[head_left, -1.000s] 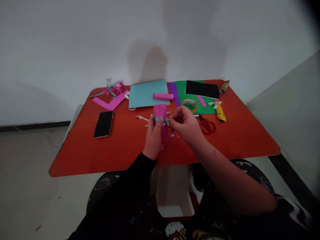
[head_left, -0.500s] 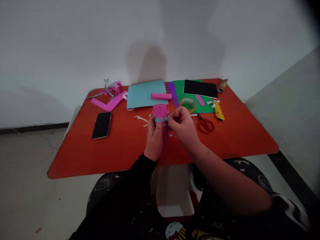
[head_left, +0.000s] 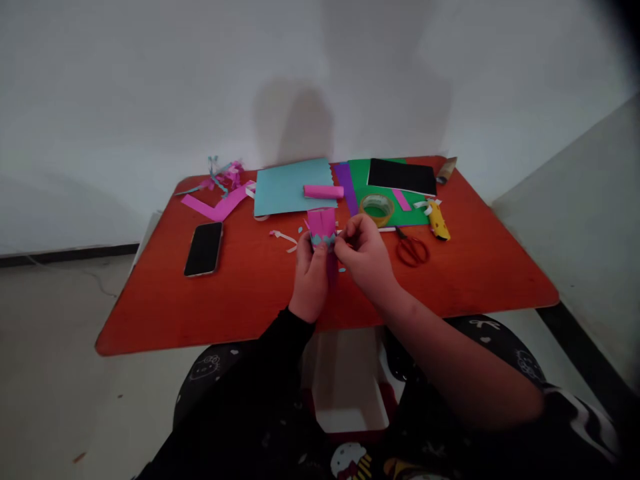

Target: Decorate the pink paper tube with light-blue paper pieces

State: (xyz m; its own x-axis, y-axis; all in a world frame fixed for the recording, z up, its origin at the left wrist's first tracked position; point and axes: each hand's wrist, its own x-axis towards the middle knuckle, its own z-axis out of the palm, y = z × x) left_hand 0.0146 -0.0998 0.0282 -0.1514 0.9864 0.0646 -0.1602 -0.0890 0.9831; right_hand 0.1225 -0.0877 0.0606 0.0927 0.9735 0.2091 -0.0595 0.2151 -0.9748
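My left hand (head_left: 310,277) is closed around a pink paper piece (head_left: 321,221) with small light-blue shapes in a band across it. The paper piece stands upright just over the table, its lower part hidden by my fingers. My right hand (head_left: 365,257) is at its right side, thumb and forefinger pinched together by the edge of the blue band. What those fingertips hold, if anything, is too small to make out. Small blue scraps (head_left: 342,270) and a curled white strip (head_left: 285,239) lie around my hands.
The orange-red table (head_left: 240,293) carries a phone (head_left: 203,249), a light-blue sheet (head_left: 280,190) under a pink roll (head_left: 323,192), and a tape roll (head_left: 376,209). Red-handled scissors (head_left: 413,251) and a yellow tool (head_left: 439,221) lie right. A white box (head_left: 350,393) stands below the table edge.
My right fingertips have shifted very slightly at the right edge of the pink paper piece. My left hand keeps its hold, and the things on the table stay in place.
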